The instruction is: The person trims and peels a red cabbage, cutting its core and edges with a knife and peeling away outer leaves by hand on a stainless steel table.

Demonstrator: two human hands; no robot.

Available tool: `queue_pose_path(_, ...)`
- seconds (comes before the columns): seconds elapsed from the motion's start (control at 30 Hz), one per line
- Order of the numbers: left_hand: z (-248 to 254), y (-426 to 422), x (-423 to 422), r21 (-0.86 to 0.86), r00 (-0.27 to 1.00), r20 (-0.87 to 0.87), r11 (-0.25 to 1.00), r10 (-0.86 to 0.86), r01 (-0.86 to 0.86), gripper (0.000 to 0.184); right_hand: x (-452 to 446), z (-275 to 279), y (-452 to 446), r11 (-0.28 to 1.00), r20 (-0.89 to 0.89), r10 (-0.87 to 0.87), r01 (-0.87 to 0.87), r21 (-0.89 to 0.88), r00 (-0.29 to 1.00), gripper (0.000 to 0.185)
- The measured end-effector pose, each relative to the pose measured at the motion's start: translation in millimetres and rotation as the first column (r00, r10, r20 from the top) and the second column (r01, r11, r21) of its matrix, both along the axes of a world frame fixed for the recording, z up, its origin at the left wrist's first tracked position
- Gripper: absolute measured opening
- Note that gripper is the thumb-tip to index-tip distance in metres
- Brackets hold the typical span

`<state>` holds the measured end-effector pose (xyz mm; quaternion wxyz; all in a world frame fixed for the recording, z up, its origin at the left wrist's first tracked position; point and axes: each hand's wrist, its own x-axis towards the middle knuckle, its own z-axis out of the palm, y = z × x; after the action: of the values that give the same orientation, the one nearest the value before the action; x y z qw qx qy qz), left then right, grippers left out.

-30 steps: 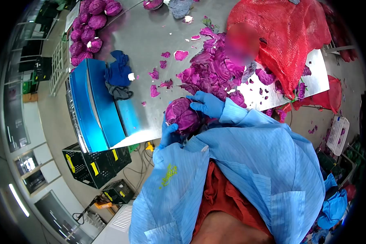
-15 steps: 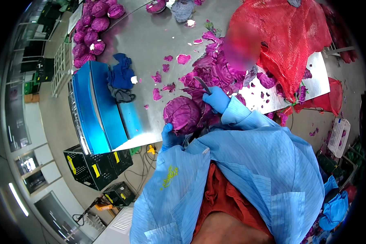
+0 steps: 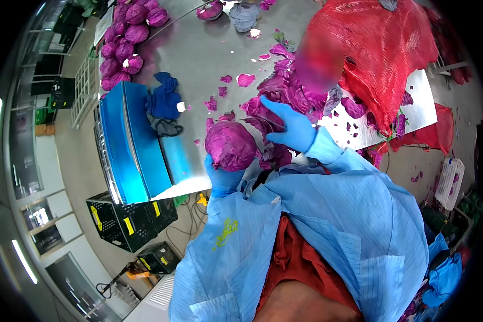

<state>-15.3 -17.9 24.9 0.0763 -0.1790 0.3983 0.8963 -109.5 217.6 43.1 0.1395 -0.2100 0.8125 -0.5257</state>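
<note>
A round red cabbage (image 3: 231, 146) rests in my left hand (image 3: 224, 177), whose blue-gloved fingers cup it from below and the near side. To the right of it, my right hand (image 3: 295, 127), also in a blue glove, has its fingers and thumb spread apart over loose purple leaves. No knife can be made out clearly in or near that hand. Beyond it, a heap of peeled cabbage leaves (image 3: 287, 86) covers part of the metal table (image 3: 198, 64). Small leaf scraps (image 3: 246, 80) lie scattered around.
Several cabbages (image 3: 137, 33) are piled at the far left. A blue bin (image 3: 139, 139) stands at the table's left edge, with a blue cloth (image 3: 165, 96) beside it. A red mesh sack (image 3: 381, 48) covers the right side. Black crates (image 3: 118, 220) stand below.
My left hand has shifted slightly left with the cabbage, which has turned. My right hand has gone from closed around a curved knife to spread fingers; the blade no longer shows clearly.
</note>
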Motion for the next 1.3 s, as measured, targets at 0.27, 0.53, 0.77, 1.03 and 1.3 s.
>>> queue_pose_path(0.27,-1.4,15.0,2.1,0.396,1.0,0.006,0.918,-0.019,0.015,0.085,-3.1,5.5,-49.0,0.945,-0.013,0.183,-0.179,-0.275,0.983,0.065)
queue_pose_path(0.53,-14.8,4.5,5.5,0.216,0.998,0.045,0.975,0.034,-0.043,0.08,20.3,-9.4,-46.1,0.855,0.207,0.123,0.002,-0.518,0.971,0.024)
queue_pose_path(0.77,-24.5,-7.9,-4.0,-0.398,0.997,0.018,0.916,0.07,-0.057,0.083,19.5,10.2,3.5,0.986,0.31,0.055,-0.003,-0.165,0.949,0.017)
queue_pose_path(1.03,-55.1,-9.1,-13.0,-0.816,0.986,0.06,0.561,-0.158,0.139,0.097,0.3,-37.9,-31.2,0.977,0.029,0.208,-0.209,0.046,0.978,0.075)
queue_pose_path(1.3,-62.7,-13.8,-24.8,-0.828,0.943,0.094,0.501,-0.32,0.253,0.101,-20.5,-41.7,-37.1,0.867,-0.002,0.443,-0.428,0.256,0.897,0.063)
